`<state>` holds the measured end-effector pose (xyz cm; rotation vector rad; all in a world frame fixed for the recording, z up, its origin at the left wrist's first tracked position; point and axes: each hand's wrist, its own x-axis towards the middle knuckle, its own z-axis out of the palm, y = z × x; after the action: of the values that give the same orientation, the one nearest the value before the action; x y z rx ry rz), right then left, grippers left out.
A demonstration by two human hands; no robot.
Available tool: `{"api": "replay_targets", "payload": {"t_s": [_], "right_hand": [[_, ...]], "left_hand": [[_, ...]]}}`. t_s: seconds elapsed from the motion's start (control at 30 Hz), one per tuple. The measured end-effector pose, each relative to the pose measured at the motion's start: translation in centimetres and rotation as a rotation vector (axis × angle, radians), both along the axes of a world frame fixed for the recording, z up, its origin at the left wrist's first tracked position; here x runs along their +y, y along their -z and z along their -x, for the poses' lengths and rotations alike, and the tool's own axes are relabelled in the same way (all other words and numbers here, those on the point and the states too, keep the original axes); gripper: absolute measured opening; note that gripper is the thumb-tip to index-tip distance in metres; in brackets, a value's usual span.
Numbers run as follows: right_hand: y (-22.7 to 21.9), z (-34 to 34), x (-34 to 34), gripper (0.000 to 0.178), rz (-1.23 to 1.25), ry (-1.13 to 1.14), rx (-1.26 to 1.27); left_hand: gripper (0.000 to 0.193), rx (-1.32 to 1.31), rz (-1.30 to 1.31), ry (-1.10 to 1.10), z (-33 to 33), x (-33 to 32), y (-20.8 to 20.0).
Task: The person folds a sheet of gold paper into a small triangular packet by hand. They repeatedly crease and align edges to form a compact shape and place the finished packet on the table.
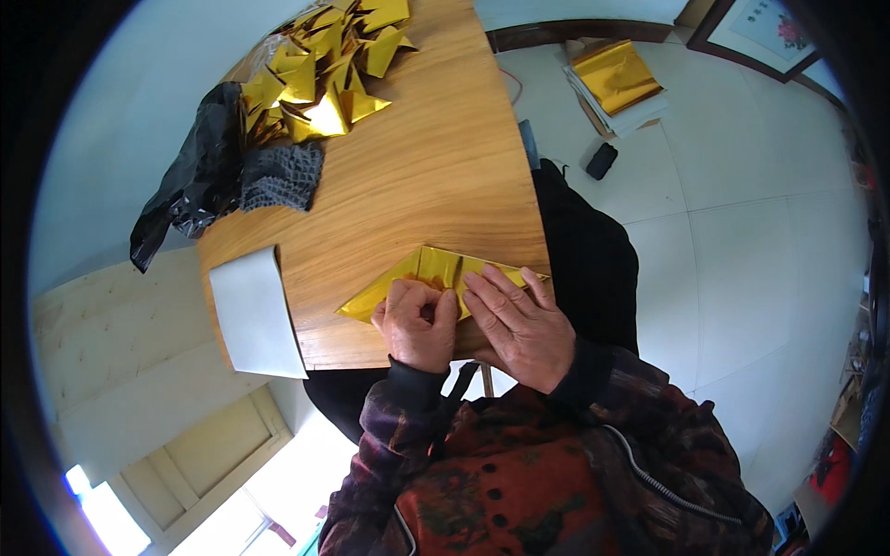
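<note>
A sheet of shiny gold foil paper (443, 266), folded into a long shape with pointed ends, lies near the front edge of the wooden table. My left hand (419, 324) is curled closed on its lower left part, the fingertips tucked out of sight. Beside it my right hand (527, 332) lies flat over the right part, its fingers stretched out across the foil. Between the hands, creases show in the paper. Both hands cover the near edge of the sheet.
Several folded gold foil pieces (324, 79) are heaped at the table's far left, next to a black plastic bag (199, 171) and a dark textured cloth (283, 176). A grey-white sheet (258, 313) overhangs the left edge. On the floor at right are stacked gold foil sheets (619, 78) and a small black object (602, 161).
</note>
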<state>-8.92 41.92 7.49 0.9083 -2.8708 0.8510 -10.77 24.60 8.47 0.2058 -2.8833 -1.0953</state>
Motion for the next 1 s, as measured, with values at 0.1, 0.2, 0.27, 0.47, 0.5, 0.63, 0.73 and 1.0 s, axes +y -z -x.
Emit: {"api": "replay_targets", "payload": {"t_s": [0.1, 0.2, 0.27, 0.47, 0.5, 0.63, 0.73, 1.0], "right_hand": [[0.19, 0.01, -0.13, 0.073, 0.01, 0.01, 0.006], [0.31, 0.04, -0.2, 0.074, 0.032, 0.015, -0.002], [0.32, 0.03, -0.22, 0.075, 0.059, 0.015, -0.019], [0.22, 0.04, -0.27, 0.075, 0.007, 0.008, -0.015], [0.18, 0.02, -0.26, 0.076, 0.013, 0.011, -0.022], [0.1, 0.0, -0.33, 0.077, -0.001, 0.016, -0.023], [0.23, -0.03, -0.43, 0.078, -0.014, 0.02, -0.019], [0.42, -0.15, -0.41, 0.078, -0.016, 0.025, -0.007]], "left_hand": [[0.017, 0.007, 0.011, 0.012, 0.02, -0.05, 0.01], [0.017, 0.006, 0.008, 0.002, 0.05, -0.04, 0.01], [0.018, 0.013, 0.011, 0.003, 0.06, 0.02, 0.06], [0.018, 0.014, 0.011, 0.006, -0.03, -0.04, 0.09], [0.018, 0.015, 0.01, 0.008, -0.03, -0.02, 0.11], [0.018, 0.031, 0.021, 0.003, -0.03, 0.1, 0.07], [0.018, 0.032, 0.013, -0.007, -0.02, 0.18, 0.0], [0.018, 0.03, 0.033, 0.003, 0.06, 0.16, -0.05]]}}
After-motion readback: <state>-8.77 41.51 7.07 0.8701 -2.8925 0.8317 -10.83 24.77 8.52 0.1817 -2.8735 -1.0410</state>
